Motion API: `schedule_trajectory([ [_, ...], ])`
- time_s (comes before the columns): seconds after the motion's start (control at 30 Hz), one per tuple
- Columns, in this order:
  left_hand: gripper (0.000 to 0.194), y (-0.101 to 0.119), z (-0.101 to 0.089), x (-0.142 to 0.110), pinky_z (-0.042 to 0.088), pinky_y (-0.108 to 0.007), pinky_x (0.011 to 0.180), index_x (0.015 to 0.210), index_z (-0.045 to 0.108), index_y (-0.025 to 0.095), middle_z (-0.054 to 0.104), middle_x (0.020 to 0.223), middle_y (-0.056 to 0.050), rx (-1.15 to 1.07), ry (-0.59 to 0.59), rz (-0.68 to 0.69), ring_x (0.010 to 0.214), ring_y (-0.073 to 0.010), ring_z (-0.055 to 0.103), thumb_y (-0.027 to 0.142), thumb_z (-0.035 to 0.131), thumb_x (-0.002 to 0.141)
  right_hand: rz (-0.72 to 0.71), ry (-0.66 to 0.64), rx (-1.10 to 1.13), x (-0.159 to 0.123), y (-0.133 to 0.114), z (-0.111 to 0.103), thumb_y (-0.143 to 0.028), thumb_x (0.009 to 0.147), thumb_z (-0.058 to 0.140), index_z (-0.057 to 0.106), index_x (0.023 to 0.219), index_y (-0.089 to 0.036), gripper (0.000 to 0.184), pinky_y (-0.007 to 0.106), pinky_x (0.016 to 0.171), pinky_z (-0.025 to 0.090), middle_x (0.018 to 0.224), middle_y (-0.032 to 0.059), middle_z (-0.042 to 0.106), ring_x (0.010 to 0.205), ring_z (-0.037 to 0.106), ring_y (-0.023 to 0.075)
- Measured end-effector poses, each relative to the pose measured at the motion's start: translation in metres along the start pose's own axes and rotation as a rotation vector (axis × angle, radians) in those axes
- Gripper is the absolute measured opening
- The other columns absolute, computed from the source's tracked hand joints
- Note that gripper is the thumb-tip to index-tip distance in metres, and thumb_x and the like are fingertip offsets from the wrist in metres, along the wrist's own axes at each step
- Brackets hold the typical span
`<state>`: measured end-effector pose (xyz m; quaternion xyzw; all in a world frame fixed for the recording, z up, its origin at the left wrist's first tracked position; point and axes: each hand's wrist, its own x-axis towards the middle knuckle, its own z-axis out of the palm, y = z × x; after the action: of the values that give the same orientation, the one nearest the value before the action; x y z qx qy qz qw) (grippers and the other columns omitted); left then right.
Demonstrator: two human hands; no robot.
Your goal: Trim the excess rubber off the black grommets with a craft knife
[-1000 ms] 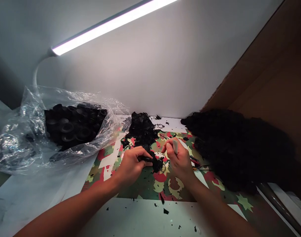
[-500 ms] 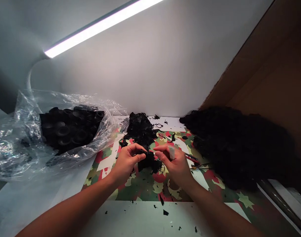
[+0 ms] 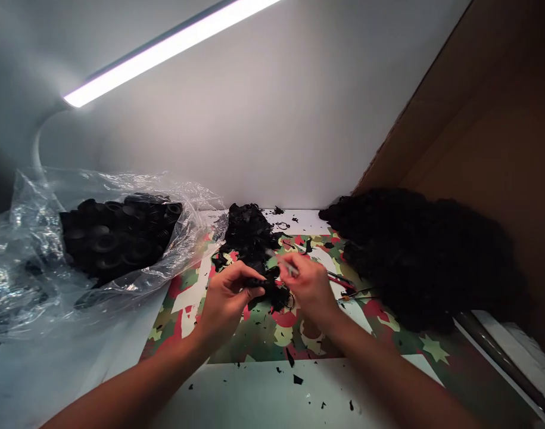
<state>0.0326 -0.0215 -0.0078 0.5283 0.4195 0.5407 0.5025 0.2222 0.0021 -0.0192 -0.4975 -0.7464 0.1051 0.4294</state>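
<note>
My left hand (image 3: pixel 227 295) pinches a small black rubber-like piece (image 3: pixel 257 282) between thumb and fingers. Close on its right, my right hand (image 3: pixel 308 289) is closed around a slim pale-grey tool (image 3: pixel 292 269), whose blurred tip points up and left; its kind is unclear. Below and behind both hands lies a heap of black scraps (image 3: pixel 249 229), with thin shavings and a ring-shaped trimming among them. A red-handled cutter (image 3: pixel 342 281) lies beyond my right wrist, partly hidden by the hand.
At left, a clear plastic bag (image 3: pixel 194 229) holds several black ringed parts (image 3: pixel 115 238). A large black pile (image 3: pixel 415 256) stands at right by a cardboard panel (image 3: pixel 486 119). Scraps dot the camouflage-patterned sheet (image 3: pixel 236 351). A lit lamp (image 3: pixel 174 50) hangs above.
My right hand has turned and its fingers have curled in, bringing the pale tool over toward the left. My left hand still pinches the black piece. The view has shifted slightly right.
</note>
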Motion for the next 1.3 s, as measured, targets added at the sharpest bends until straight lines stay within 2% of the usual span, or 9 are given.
schedule_trajectory([
  [0.13, 0.02, -0.005, -0.002, 0.003, 0.045, -0.021, 0.062, 0.085, 0.076, 0.018, 0.065, 0.076, -0.003, -0.181, -0.059, -0.044, 0.07, -0.0138, 0.057, 0.029, 0.085, 0.071, 0.239, -0.024, 0.131, 0.01, 0.005, -0.009, -0.027, 0.089, 0.055, 0.06, 0.077, -0.02, 0.015, 0.023, 0.046, 0.033, 0.054, -0.0057, 0.05, 0.045, 0.042, 0.0104],
  [0.33, 0.035, -0.013, 0.0, 0.01, 0.05, -0.021, 0.073, 0.093, 0.075, 0.017, 0.07, 0.082, -0.004, -0.489, -0.144, -0.209, 0.076, -0.0135, 0.064, 0.034, 0.09, 0.066, 0.097, -0.091, 0.163, 0.004, -0.001, -0.012, -0.014, 0.082, 0.05, 0.065, 0.079, -0.019, 0.016, 0.024, 0.052, 0.038, 0.083, 0.0024, 0.064, 0.059, 0.052, 0.0125],
  [0.47, 0.038, -0.01, 0.0, 0.01, 0.053, -0.022, 0.082, 0.101, 0.074, 0.014, 0.074, 0.091, -0.007, -0.622, -0.156, -0.346, 0.084, -0.0156, 0.07, 0.034, 0.087, 0.071, 0.217, -0.139, 0.253, 0.003, -0.005, -0.014, -0.024, 0.093, 0.046, 0.065, 0.091, -0.02, 0.02, 0.024, 0.048, 0.035, 0.066, -0.0022, 0.062, 0.049, 0.047, 0.0114],
  [0.57, 0.036, -0.008, 0.001, 0.01, 0.055, -0.022, 0.084, 0.109, 0.072, 0.012, 0.076, 0.094, -0.011, -0.692, -0.149, -0.414, 0.087, -0.017, 0.072, 0.028, 0.081, 0.078, 0.295, -0.136, 0.277, 0.002, -0.006, -0.014, -0.039, 0.098, 0.045, 0.064, 0.089, -0.02, 0.028, 0.024, 0.05, 0.037, 0.058, -0.0036, 0.058, 0.049, 0.048, 0.0121],
  [0.73, 0.027, -0.006, 0.003, 0.011, 0.057, -0.026, 0.085, 0.114, 0.068, 0.009, 0.077, 0.094, -0.014, -0.76, -0.137, -0.471, 0.086, -0.018, 0.073, 0.026, 0.063, 0.094, 0.26, -0.092, 0.277, -0.001, -0.003, -0.011, -0.034, 0.097, 0.048, 0.062, 0.095, -0.021, 0.02, 0.024, 0.056, 0.041, 0.082, 0.0017, 0.067, 0.064, 0.057, 0.0144],
  [0.9, 0.033, -0.007, 0.002, 0.012, 0.058, -0.027, 0.08, 0.113, 0.069, 0.006, 0.076, 0.091, -0.015, -0.751, -0.092, -0.545, 0.082, -0.0184, 0.073, 0.028, 0.048, 0.101, 0.285, -0.122, 0.291, -0.001, -0.001, -0.012, -0.042, 0.101, 0.041, 0.064, 0.095, -0.02, 0.032, 0.025, 0.053, 0.038, 0.062, -0.0029, 0.061, 0.05, 0.048, 0.0122],
  [1.07, 0.032, -0.013, -0.001, 0.012, 0.056, -0.031, 0.083, 0.115, 0.069, 0.011, 0.074, 0.098, -0.013, -0.633, -0.113, -0.444, 0.084, -0.0188, 0.071, 0.032, 0.066, 0.091, 0.281, -0.121, 0.289, -0.001, -0.001, -0.011, -0.044, 0.099, 0.047, 0.066, 0.092, -0.02, 0.031, 0.025, 0.055, 0.039, 0.066, -0.0016, 0.063, 0.054, 0.052, 0.0129],
  [1.17, 0.045, -0.017, -0.002, 0.013, 0.054, -0.03, 0.084, 0.121, 0.067, 0.019, 0.071, 0.104, -0.008, -0.4, -0.092, -0.273, 0.091, -0.0193, 0.069, 0.029, 0.08, 0.079, 0.292, -0.14, 0.386, -0.003, -0.003, -0.009, -0.043, 0.095, 0.055, 0.066, 0.094, -0.021, 0.025, 0.026, 0.065, 0.047, 0.078, 0.0008, 0.067, 0.071, 0.063, 0.0165],
  [1.3, 0.06, -0.017, -0.002, 0.012, 0.053, -0.03, 0.086, 0.127, 0.062, 0.025, 0.071, 0.103, -0.004, -0.154, -0.07, -0.122, 0.099, -0.0196, 0.066, 0.018, 0.084, 0.071, 0.379, -0.208, 0.549, -0.006, -0.009, -0.005, -0.044, 0.087, 0.065, 0.067, 0.094, -0.021, 0.025, 0.028, 0.065, 0.05, 0.086, 0.0027, 0.07, 0.074, 0.064, 0.0175],
])
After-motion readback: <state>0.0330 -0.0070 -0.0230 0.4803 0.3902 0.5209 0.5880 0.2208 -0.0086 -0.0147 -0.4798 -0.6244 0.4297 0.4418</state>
